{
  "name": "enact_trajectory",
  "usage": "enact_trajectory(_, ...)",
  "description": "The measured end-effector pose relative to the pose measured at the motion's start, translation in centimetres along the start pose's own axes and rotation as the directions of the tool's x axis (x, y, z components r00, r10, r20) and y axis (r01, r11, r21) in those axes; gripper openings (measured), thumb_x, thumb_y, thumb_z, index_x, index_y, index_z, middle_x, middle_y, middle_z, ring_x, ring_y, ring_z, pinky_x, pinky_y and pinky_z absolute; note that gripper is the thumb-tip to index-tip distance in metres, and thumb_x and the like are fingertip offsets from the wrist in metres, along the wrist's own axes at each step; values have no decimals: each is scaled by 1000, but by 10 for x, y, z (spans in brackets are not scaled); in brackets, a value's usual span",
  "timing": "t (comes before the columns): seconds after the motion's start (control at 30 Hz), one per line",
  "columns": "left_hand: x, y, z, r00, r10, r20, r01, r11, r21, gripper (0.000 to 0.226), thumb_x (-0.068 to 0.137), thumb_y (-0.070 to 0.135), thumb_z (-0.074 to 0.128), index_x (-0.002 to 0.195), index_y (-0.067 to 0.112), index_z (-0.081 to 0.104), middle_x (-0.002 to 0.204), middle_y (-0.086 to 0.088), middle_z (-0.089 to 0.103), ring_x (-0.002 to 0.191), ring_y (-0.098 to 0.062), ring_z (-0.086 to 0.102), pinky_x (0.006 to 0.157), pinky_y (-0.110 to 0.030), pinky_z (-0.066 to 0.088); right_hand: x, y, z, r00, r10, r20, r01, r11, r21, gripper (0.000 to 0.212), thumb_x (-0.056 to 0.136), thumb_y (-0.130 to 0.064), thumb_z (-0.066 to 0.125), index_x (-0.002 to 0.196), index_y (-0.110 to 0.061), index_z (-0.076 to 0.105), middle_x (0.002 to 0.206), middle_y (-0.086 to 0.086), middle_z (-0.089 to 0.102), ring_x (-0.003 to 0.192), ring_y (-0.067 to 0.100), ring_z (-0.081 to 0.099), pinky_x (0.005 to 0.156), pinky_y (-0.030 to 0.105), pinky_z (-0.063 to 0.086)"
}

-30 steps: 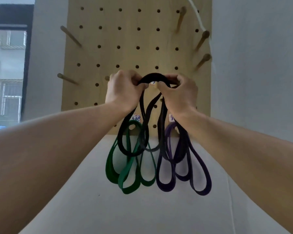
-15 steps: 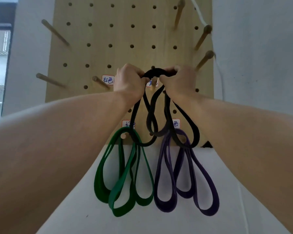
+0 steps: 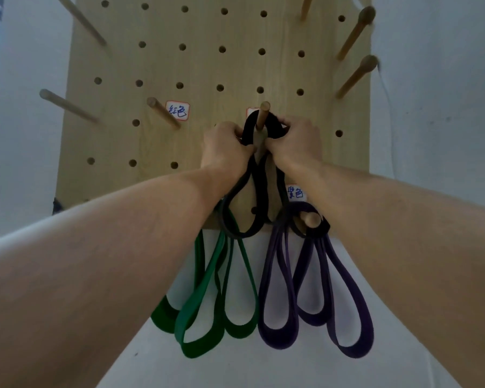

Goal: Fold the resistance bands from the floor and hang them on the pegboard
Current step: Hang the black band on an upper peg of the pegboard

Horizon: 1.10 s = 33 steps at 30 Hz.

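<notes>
we see our left hand (image 3: pixel 226 147) and right hand (image 3: pixel 294 142) both gripping one flat black rubber band (image 3: pixel 259 175) looped over a round wooden peg (image 3: pixel 263 114); two more bands hang, green (image 3: pixel 207 309) and purple (image 3: pixel 314 298)

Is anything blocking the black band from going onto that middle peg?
Nothing visible. Both hands hold the black band with its top loop already around the peg; the green band and purple band hang lower.

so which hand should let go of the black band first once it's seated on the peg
Probably the right hand: the black band already loops the peg, and the left hand pinches the gathered strands below, keeping them together.
</notes>
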<state>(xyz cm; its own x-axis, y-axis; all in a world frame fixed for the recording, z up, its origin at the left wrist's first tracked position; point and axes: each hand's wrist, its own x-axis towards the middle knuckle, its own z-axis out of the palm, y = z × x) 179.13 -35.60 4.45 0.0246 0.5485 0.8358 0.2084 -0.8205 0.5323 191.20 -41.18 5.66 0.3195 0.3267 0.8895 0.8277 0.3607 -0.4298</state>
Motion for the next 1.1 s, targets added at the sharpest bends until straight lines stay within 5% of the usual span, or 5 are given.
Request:
enact_trajectory(0.13,-8,7,-4,998,-33,61,31,999,44,16,89,18,74,81,23,60,86,1,66,83,-16,69,74,-33,62,-10,-2,-19,928,201,315,-173,978,-113,10,90,-19,75,95,-22,67,88,1,72,78,18,73,55,25,58)
enact_trajectory(0.43,-10,17,-19,965,-215,147,217,976,8,15,89,22,77,97,12,70,88,-6,74,73,-18,75,71,-36,65,-4,-56,-75,561,483,672,-395,870,-296,23,99,-27,62,114,-9,59,74,9,73,58,21,73,55,30,61)
enact_trajectory(0.6,-12,15,-25,977,-177,117,162,978,128,17,89,21,75,100,8,71,92,-8,72,77,-17,72,64,-28,60,-12,-66,-32,742,407,533,-408,905,-123,23,105,-18,49,124,-7,56,100,11,69,75,21,72,61,31,61)
enact_trajectory(0.73,-16,8,-31,987,-119,111,94,973,209,18,91,17,74,107,10,69,100,-8,70,89,-23,71,79,-37,63,-26,-51,-3,915,340,218,-314,938,-146,61,106,-13,49,157,-4,18,116,10,57,86,25,65,71,35,58)
enact_trajectory(1.1,-24,-2,-21,995,95,-13,-89,963,255,32,94,7,53,119,20,69,95,-1,66,80,-22,67,73,-43,61,-35,-13,-5,947,242,212,-34,730,-683,35,103,-22,45,135,-6,49,129,15,62,101,30,61,75,36,39)
